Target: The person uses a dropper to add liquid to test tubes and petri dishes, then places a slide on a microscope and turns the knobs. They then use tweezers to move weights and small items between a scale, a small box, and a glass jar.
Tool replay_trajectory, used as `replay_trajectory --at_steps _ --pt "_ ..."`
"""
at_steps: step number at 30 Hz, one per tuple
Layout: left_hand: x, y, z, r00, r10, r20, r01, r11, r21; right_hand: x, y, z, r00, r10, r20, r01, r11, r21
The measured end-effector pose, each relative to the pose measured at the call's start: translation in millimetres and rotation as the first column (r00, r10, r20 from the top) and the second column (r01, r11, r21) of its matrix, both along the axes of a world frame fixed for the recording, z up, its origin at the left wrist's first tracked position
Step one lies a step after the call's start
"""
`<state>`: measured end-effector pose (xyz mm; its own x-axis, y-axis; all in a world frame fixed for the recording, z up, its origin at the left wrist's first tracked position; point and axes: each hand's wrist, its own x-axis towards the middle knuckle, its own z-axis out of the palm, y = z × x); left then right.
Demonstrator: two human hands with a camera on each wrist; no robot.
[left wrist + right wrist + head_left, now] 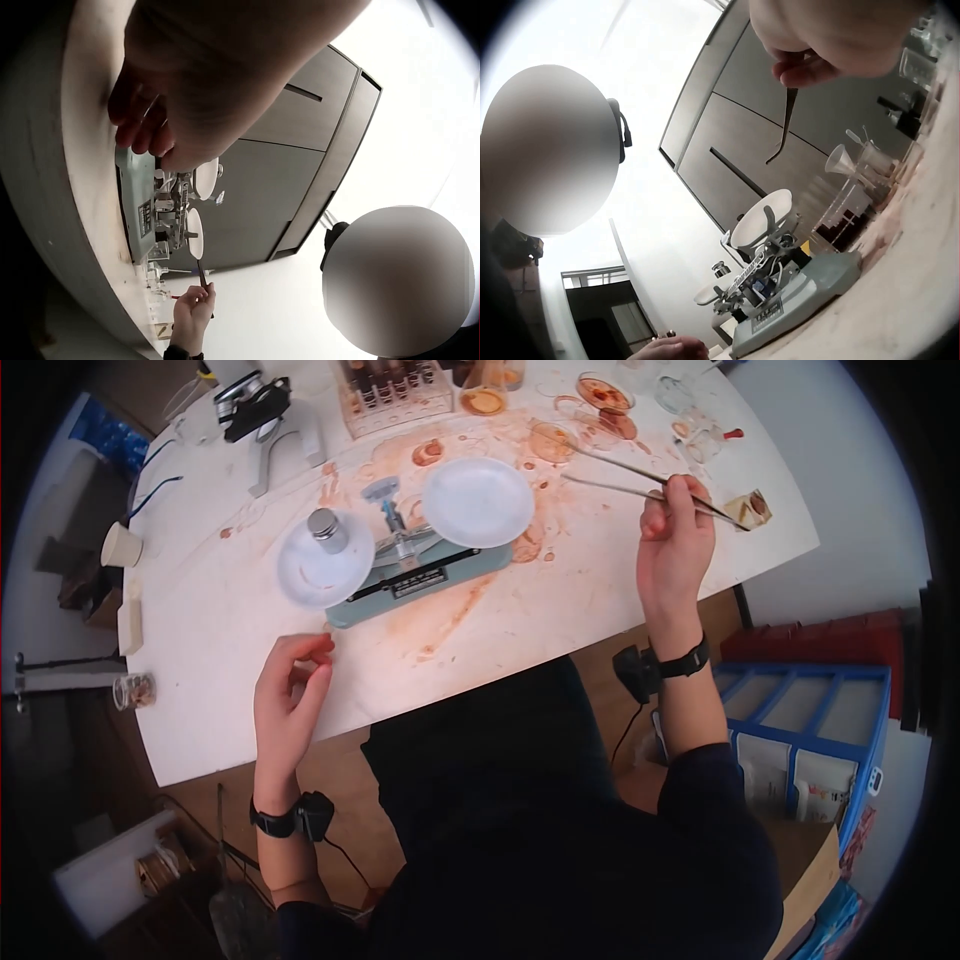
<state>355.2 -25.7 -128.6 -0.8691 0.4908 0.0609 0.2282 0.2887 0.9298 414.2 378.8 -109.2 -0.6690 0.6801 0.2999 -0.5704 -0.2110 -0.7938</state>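
My right hand [676, 555], raised over the table's right side, pinches long metal tweezers [620, 464] with a bent tip. The two tweezer arms stand apart, pointing left, with nothing between them. Left of it stands a green balance scale [345, 613] with two white pans. A silver cylindrical weight [326, 530] stands on the left pan [310, 585]; the right pan [478, 500] is bare. Near the scale's front left end, my left hand [288, 695] has loosely bent fingers and holds nothing. In the left wrist view its fingers partly hide the scale.
A rack of test tubes [400, 422] and a microscope [285, 450] stand at the back. Stained glass dishes [605, 392] lie at the back right. A small packet [750, 510] lies beyond the right hand. A glass jar [134, 690] stands at the left edge. Reddish stains mark the tabletop.
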Motion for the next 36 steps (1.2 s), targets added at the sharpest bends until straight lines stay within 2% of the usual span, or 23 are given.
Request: replay_trajectory --at_steps 3,6,9,10,13,15,18,21,22,25,27,29,31,36 --pt "-11 8 20 0.994 -0.004 -0.111 -0.013 0.989 -0.151 -30 -1 4 0.996 0.060 0.068 -0.061 0.998 0.013" --pt "-34 11 18 0.978 -0.051 -0.202 -0.002 0.968 -0.253 -62 -9 -7 0.978 0.164 0.128 -0.163 0.986 -0.022" --pt "-59 11 7 0.999 -0.050 -0.006 0.049 0.985 -0.165 -93 -12 -20 0.953 0.244 0.178 -0.223 0.966 -0.130" --pt "-64 15 7 0.992 -0.035 0.121 0.042 0.997 -0.057 -102 -12 -26 0.935 0.309 0.172 -0.288 0.948 -0.139" --pt "-93 11 -3 0.973 -0.011 0.232 0.021 0.999 -0.042 -118 -26 -24 0.856 0.458 0.240 -0.388 0.876 -0.287" --pt "-95 21 0 0.984 0.094 0.155 -0.080 0.993 -0.091 -130 -26 -33 0.785 0.555 0.277 -0.468 0.823 -0.323" --pt "-99 25 -12 0.974 0.138 0.178 -0.159 0.981 0.111 -129 -28 -29 0.720 0.645 0.258 -0.565 0.760 -0.321" --pt "-105 24 -26 0.970 0.152 0.191 -0.193 0.956 0.220 -124 -30 -20 0.703 0.676 0.221 -0.587 0.727 -0.356" --pt "-108 26 -30 0.978 0.148 0.146 -0.181 0.951 0.250 -123 -31 -19 0.710 0.662 0.240 -0.577 0.742 -0.341" --pt "-116 19 -34 0.974 0.158 0.165 -0.197 0.947 0.255 -126 -33 -20 0.743 0.616 0.263 -0.548 0.784 -0.291" --pt "-116 17 -38 0.958 0.215 0.192 -0.269 0.903 0.334 -131 -33 -26 0.785 0.568 0.246 -0.512 0.819 -0.258" --pt "-113 17 -31 0.946 0.249 0.209 -0.315 0.861 0.401 -131 -32 -23 0.764 0.604 0.226 -0.536 0.790 -0.298" --pt "-113 14 -31 0.939 0.288 0.188 -0.340 0.861 0.377 -132 -35 -25 0.739 0.635 0.227 -0.565 0.767 -0.305" --pt "-107 16 -27 0.921 0.344 0.184 -0.389 0.842 0.373 -135 -36 -29 0.791 0.548 0.271 -0.499 0.835 -0.232"
